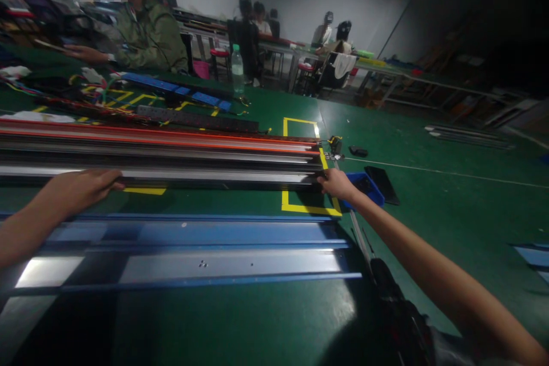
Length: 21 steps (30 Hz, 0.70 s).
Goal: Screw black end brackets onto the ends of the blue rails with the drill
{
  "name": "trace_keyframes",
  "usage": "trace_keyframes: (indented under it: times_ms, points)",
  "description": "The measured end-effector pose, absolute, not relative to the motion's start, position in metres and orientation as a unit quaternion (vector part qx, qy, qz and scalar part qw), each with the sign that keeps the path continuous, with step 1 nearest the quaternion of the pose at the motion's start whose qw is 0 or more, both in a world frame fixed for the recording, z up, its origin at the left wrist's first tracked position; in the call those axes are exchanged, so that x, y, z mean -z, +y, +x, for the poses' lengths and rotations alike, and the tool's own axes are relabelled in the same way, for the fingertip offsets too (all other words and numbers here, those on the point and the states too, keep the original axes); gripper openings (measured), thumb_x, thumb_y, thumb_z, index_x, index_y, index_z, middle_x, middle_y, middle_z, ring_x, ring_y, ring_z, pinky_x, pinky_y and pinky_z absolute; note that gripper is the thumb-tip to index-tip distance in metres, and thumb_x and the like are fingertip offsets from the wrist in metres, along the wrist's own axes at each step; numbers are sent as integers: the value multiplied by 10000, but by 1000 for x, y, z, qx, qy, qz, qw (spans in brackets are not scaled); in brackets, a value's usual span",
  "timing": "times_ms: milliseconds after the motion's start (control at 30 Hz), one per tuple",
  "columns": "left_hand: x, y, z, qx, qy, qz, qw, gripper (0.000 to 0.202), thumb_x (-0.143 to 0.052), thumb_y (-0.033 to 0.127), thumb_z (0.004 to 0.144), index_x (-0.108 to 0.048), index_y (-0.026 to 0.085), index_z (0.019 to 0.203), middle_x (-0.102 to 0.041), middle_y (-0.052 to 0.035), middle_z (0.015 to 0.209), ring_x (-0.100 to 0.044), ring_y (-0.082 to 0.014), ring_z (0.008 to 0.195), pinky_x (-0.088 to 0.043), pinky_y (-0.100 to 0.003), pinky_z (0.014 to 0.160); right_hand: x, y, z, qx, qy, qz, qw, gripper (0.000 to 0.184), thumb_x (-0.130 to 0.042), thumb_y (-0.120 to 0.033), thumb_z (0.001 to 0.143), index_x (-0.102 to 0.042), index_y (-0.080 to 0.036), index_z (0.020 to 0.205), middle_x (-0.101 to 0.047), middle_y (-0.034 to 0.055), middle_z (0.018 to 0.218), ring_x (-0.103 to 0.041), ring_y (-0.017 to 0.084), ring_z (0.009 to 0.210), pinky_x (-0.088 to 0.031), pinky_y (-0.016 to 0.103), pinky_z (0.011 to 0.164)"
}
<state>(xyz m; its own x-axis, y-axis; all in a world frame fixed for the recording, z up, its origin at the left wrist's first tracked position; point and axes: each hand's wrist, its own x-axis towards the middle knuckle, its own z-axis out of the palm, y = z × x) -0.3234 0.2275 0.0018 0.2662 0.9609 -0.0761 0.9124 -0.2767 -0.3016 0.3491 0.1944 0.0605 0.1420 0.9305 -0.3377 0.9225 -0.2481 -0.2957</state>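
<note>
A stack of long metal rails, black, silver and orange, lies across the green table. My left hand rests on the nearest silver rail toward its left part, fingers curled over its edge. My right hand grips the same rail at its right end, fingers closed round it. In front of me lies a wide blue-edged metal channel.
A small blue bin and a black flat object sit right of my right hand. Yellow tape marks the table. A water bottle, blue strips and wires lie farther back. A person in a green jacket sits at far left; others sit behind.
</note>
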Motion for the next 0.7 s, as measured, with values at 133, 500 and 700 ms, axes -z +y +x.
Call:
trace_keyframes:
  times_ms: [133,500,700]
  points:
    - [-6,229,-320,-178,-591,-779,113,522,-268,254,979,-629,117,1331,-710,-224,1293,-729,-344,1105,-560,-423,825,-58,199,350,-236,-613,-754,8,378,-674,-368,1012,-630,-169,1330,-656,107,1325,-684,250,1111,-601,459,935]
    - [-9,238,-319,-170,-614,-765,90,510,-320,359,943,-640,188,1301,-727,-178,1281,-737,-363,1071,-565,-440,795,-53,210,349,-227,-619,-752,11,369,-673,-374,1014,-635,-174,1322,-652,104,1328,-683,244,1107,-603,455,931]
    - [-13,235,-317,-187,-601,-771,101,525,-241,361,975,-645,173,1252,-716,-202,1266,-732,-381,1055,-562,-449,772,-54,214,347,-200,-624,-755,21,262,-618,-316,1020,-748,-92,1054,-800,128,869,-776,243,871,-595,286,834]
